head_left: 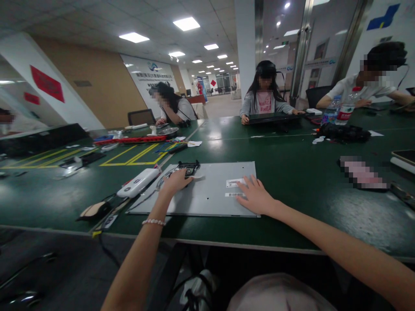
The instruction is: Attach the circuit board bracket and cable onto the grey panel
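Note:
A flat light-grey panel [207, 198] with small holes and white labels lies near the table's front edge. My left hand [177, 181] is over its far left part, against a black frame-like part [189, 165]. The fingers are partly hidden and blurred, so I cannot make out whether they grip that part. A thin pale strip [198, 177] shows by the left thumb. A grey cable [147, 198] runs along the panel's left side. My right hand [256, 196] rests on the panel's right edge, fingers spread, by a printed label [234, 183], holding nothing.
Left of the panel are a white device [138, 183] and a beige-and-black computer mouse [95, 211]. At right lie a phone-shaped object [363, 172] and plastic bottles [346, 108]. Across the table a person [266, 97] holds a dark flat panel [275, 119]; other people sit nearby.

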Action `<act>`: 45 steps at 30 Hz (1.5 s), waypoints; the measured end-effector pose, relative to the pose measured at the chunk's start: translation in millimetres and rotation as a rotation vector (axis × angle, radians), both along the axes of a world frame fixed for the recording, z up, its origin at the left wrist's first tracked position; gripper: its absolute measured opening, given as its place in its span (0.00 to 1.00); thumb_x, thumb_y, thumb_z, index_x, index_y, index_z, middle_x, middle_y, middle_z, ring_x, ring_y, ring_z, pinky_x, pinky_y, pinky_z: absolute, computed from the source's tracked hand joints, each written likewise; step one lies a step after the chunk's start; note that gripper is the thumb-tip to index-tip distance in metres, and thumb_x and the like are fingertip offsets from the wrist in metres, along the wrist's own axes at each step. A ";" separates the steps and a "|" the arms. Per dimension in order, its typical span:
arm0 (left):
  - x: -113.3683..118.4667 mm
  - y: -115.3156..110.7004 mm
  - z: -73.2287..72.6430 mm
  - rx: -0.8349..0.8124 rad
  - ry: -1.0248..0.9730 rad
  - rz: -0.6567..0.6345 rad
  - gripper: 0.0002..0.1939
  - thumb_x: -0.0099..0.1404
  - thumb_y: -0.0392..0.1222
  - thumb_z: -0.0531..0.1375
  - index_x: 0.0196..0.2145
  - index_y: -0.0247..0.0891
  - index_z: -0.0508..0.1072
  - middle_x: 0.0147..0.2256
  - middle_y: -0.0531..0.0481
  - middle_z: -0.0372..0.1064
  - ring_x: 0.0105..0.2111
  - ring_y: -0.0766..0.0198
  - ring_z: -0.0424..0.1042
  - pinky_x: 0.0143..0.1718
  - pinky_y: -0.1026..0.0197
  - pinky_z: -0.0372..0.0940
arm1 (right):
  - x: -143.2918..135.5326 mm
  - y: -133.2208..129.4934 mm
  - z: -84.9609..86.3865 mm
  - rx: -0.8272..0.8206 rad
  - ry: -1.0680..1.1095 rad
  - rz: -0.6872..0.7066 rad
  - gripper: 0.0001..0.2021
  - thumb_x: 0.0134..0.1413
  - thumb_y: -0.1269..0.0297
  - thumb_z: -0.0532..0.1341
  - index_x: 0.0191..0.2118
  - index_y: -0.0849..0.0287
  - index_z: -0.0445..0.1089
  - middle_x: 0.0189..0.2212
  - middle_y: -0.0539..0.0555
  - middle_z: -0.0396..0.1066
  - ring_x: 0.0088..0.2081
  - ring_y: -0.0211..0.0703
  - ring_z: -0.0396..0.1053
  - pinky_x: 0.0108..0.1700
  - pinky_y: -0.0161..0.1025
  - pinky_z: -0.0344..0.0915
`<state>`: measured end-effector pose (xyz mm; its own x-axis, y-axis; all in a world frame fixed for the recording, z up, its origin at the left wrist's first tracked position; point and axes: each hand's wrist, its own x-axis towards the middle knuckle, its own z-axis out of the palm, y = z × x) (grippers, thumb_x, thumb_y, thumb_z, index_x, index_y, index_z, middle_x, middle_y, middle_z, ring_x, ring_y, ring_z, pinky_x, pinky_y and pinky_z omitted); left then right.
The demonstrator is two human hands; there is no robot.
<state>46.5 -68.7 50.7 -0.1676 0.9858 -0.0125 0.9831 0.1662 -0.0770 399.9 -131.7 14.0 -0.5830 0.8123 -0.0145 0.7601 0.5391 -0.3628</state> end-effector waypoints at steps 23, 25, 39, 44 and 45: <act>4.3 2.9 16.0 0.141 0.158 -0.066 0.25 0.72 0.43 0.41 0.52 0.26 0.70 0.48 0.26 0.70 0.49 0.40 0.70 0.51 0.33 0.57 | -1.0 2.2 -4.4 -0.001 0.019 0.002 0.34 0.64 0.43 0.42 0.70 0.57 0.46 0.71 0.61 0.36 0.69 0.64 0.30 0.66 0.59 0.35; 3.0 28.6 25.2 0.153 0.178 -0.020 0.23 0.71 0.42 0.43 0.48 0.27 0.73 0.45 0.27 0.72 0.47 0.42 0.72 0.48 0.40 0.62 | -2.0 3.0 -4.1 0.002 0.021 -0.003 0.34 0.64 0.43 0.42 0.70 0.57 0.46 0.70 0.61 0.36 0.69 0.65 0.30 0.66 0.59 0.35; 2.4 99.3 20.3 0.200 -0.006 0.256 0.26 0.64 0.44 0.55 0.57 0.30 0.63 0.56 0.25 0.62 0.55 0.39 0.64 0.51 0.40 0.60 | -3.8 5.2 2.2 -0.032 0.006 -0.001 0.35 0.64 0.42 0.42 0.70 0.56 0.45 0.71 0.61 0.34 0.69 0.62 0.27 0.67 0.57 0.32; -4.2 57.8 29.3 0.221 -0.146 0.182 0.30 0.65 0.52 0.52 0.58 0.29 0.61 0.56 0.25 0.63 0.56 0.40 0.64 0.52 0.45 0.61 | 8.0 2.0 4.1 -0.071 -0.001 0.029 0.36 0.63 0.39 0.40 0.70 0.53 0.42 0.71 0.60 0.32 0.69 0.64 0.28 0.65 0.65 0.30; -8.4 48.8 31.1 0.216 -0.165 0.159 0.30 0.65 0.52 0.53 0.58 0.29 0.61 0.55 0.26 0.64 0.56 0.41 0.65 0.52 0.46 0.61 | 11.6 1.7 4.3 -0.081 -0.003 0.037 0.37 0.63 0.38 0.40 0.70 0.53 0.42 0.71 0.60 0.31 0.69 0.64 0.28 0.64 0.66 0.30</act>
